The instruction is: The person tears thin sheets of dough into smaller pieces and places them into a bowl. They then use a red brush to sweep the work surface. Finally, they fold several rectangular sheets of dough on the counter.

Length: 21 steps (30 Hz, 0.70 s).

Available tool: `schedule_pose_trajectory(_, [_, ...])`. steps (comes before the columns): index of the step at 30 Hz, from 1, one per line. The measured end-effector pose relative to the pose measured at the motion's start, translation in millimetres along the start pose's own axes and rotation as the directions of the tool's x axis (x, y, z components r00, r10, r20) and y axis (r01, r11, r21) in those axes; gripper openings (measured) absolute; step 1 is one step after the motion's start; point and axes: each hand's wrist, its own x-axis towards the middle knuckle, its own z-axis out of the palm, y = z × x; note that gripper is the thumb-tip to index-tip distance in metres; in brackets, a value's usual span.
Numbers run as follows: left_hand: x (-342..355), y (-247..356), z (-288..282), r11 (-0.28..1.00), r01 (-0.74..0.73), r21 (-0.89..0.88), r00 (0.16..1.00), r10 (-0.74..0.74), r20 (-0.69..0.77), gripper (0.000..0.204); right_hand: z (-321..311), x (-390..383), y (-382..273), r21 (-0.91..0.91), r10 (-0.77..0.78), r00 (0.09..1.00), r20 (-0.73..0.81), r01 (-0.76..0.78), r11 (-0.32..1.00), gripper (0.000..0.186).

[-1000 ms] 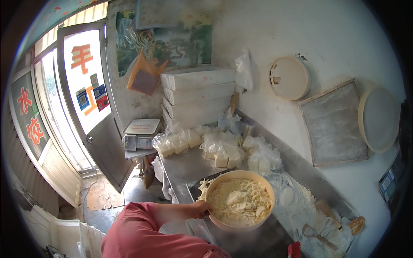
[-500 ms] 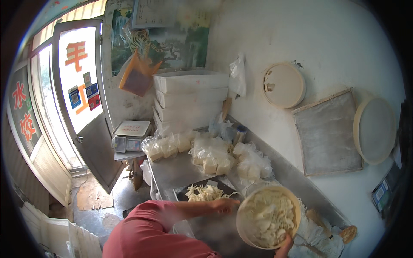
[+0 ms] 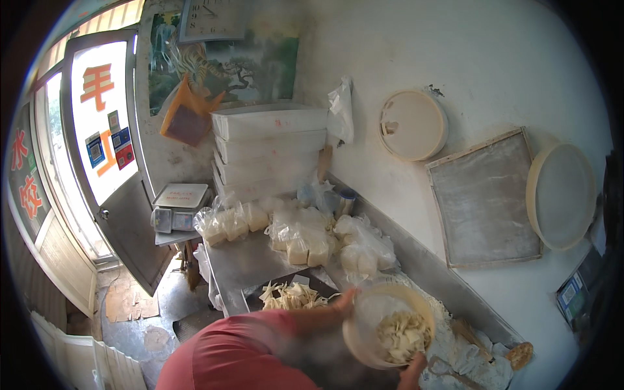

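One round, cream-coloured, rigid-looking bowl (image 3: 365,313) tilts over the near part of the grey metal tabletop (image 3: 227,263), my left grip (image 3: 344,303) clasping its upper-left rim, my right grip (image 3: 412,372) pinching the lower-right. I judge it stiff, perhaps floury-slick, heavier where the soft, flat, pale noodles (image 3: 404,333) slump rightward; opposite rims suit holding. More pale strips (image 3: 292,298) lie left of it; beyond, clear plastic bags (image 3: 296,227) hold whitish blocks, and stacked white rectangular tubs (image 3: 270,140) hide their contents.

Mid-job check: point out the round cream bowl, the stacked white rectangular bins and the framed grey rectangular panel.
Round cream bowl (image 3: 369,312): head view, bare inner wall.
Stacked white rectangular bins (image 3: 260,149): head view, second bin's front wall.
Framed grey rectangular panel (image 3: 486,201): head view, middle of its face.
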Motion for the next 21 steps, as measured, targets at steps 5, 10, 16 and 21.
schedule_pose_trajectory(5, [11.4, 41.1, -47.3, 0.972, -0.073, 0.221, 0.997, 0.063, 0.054, 0.087, -46.8, -15.1, -7.2, -0.097, 0.045, 0.988, 0.149, -0.03, 0.995, 0.043])
schedule_pose_trajectory(10, [-30.9, 6.5, -0.8, 0.999, 0.006, 0.041, 0.995, -0.002, -0.097, 0.078, -11.0, -16.8, 13.8, -0.033, 0.185, 0.966, -0.184, -0.194, 0.98, 0.045])
schedule_pose_trajectory(16, [-15.0, 59.8, -76.5, 0.993, -0.06, 0.1, 0.998, 0.059, 0.008, 0.079, -36.0, -36.6, -2.4, 0.029, 0.197, 0.98, 0.033, -0.198, 0.98, 0.039])
schedule_pose_trajectory(21, [-38.0, 3.9, -25.6, 0.962, 0.252, -0.101, 0.899, -0.195, 0.392, 0.085, -46.6, -10.5, 50.8, -0.181, 0.161, 0.983, -0.085, -0.175, 0.968, 0.035])
